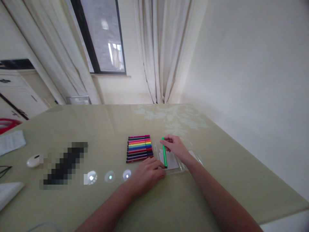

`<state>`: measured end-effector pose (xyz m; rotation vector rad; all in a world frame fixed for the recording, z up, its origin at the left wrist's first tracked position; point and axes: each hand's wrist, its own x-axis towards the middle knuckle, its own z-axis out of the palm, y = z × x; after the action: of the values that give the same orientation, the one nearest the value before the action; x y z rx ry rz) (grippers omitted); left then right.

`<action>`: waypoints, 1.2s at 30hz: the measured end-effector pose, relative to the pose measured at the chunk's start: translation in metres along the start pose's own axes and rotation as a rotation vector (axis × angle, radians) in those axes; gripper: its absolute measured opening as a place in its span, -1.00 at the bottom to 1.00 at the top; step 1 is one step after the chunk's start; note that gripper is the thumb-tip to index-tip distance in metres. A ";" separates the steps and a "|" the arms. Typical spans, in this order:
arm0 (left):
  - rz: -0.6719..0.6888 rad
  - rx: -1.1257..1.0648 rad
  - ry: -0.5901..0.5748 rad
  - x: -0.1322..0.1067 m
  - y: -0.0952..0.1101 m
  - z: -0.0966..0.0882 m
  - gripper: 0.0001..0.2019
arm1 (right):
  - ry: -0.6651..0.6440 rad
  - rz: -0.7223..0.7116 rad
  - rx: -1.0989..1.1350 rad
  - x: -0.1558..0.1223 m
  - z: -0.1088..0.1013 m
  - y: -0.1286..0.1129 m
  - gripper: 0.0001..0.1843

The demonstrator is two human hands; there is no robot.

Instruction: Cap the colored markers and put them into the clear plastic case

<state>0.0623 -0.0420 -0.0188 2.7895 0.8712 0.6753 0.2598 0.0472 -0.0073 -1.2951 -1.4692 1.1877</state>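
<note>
A row of several coloured marker pens point(140, 148) lies side by side on the pale green table point(217, 167). Just to their right sits a clear plastic pen case point(180, 167) with a white label inside. My right hand point(175, 146) pinches the far end of a green marker point(164, 154) and holds it over the case. My left hand point(147, 174) rests palm down on the table, fingers curled, touching the near left corner of the case, just below the row of pens.
A pixelated dark object point(64, 166) lies to the left, with a white mouse point(33, 160) beyond it. Papers point(12, 141) and a white item point(9, 190) sit at the left edge. Curtains point(164, 48), a window and a wall stand behind the table.
</note>
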 end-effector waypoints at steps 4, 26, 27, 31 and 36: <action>-0.078 0.025 -0.002 -0.002 -0.002 -0.001 -0.91 | -0.018 0.007 -0.060 0.000 0.001 0.003 -0.67; -0.086 0.008 0.032 -0.004 -0.005 -0.004 -0.68 | 0.007 -0.146 -0.394 -0.007 0.010 0.002 -0.68; -0.083 0.004 0.029 -0.004 -0.005 -0.004 -0.68 | 0.006 -0.156 -0.418 -0.007 0.010 0.002 -0.70; -0.091 -0.001 0.022 -0.003 -0.003 -0.006 -0.67 | 0.019 -0.134 -0.429 -0.006 0.007 0.001 -0.78; -0.073 0.019 0.049 -0.004 -0.002 -0.008 -0.67 | 0.035 -0.107 -0.347 -0.004 0.003 0.003 -0.79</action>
<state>0.0551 -0.0423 -0.0138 2.7531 0.9891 0.7302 0.2579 0.0432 -0.0109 -1.4357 -1.7494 0.8616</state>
